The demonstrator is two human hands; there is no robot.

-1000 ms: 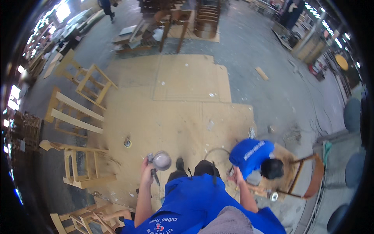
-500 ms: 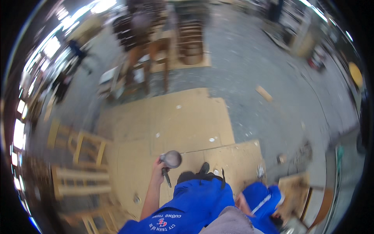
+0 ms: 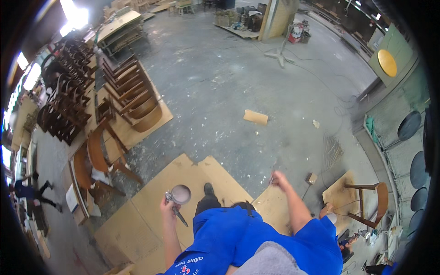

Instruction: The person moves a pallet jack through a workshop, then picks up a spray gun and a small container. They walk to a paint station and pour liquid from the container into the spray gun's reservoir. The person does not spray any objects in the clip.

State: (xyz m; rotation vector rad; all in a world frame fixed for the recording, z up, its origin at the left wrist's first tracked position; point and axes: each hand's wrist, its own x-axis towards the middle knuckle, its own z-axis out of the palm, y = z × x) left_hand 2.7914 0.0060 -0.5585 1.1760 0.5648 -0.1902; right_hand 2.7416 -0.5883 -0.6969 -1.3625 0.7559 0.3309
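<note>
My left hand (image 3: 167, 208) is closed around a spray gun with a round metal cup (image 3: 181, 195) on top. Greyish-pink liquid shows in the cup, and the gun's dark slim end (image 3: 181, 219) points down to the right. My right hand (image 3: 280, 180) is held out over the edge of the cardboard (image 3: 270, 206), away from the gun. Its fingers are curled together; whatever they may hold is too small to make out. Behind my right sleeve, another person's hand (image 3: 326, 211) shows in part near a brown chair frame (image 3: 378, 205).
Brown chairs (image 3: 145, 110) stand in rows on cardboard at the left. A cardboard piece (image 3: 255, 117) lies on the grey floor ahead. Farther off are a stand (image 3: 279, 57) and a trailing cable (image 3: 316, 78). Round dark discs (image 3: 409, 125) line the right side. A person (image 3: 36, 192) walks at far left.
My view has swung to the right and sharpened. My right hand has come out, stretched forward over the cardboard. The spray gun stays in my left hand, with its cup opening now plainly seen.
</note>
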